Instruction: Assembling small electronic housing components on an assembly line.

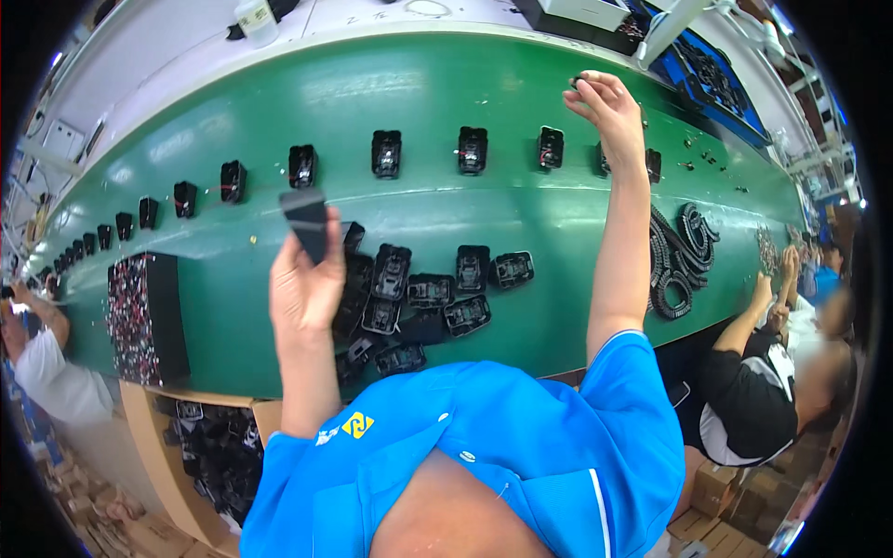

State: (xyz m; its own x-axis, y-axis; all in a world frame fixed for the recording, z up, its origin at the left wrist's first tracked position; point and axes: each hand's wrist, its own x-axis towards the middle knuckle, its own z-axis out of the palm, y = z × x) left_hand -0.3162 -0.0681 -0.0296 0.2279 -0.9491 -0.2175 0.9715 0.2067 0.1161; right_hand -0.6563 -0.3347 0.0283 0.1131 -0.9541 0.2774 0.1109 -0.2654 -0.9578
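Observation:
Raised over the near left of the green table, my left hand (307, 296) grips a black boxy plastic part (306, 221) between thumb and fingers. My right hand (606, 113) reaches toward the far side, its fingertips pinched on a small dark piece (577, 83) too tiny to identify. Below it runs a row of black plastic housings (473, 151), some showing bits of red wire. Between my arms lies a loose group of similar open black housings (430, 290), with circuit-like detail inside.
A black box of small mixed parts (144, 321) stands at left, above a carton of black pieces (219, 456). Black ribbed strips (684, 265) lie coiled on the right. A blue tray (712, 79) sits far right. Co-workers (758, 391) sit at both sides.

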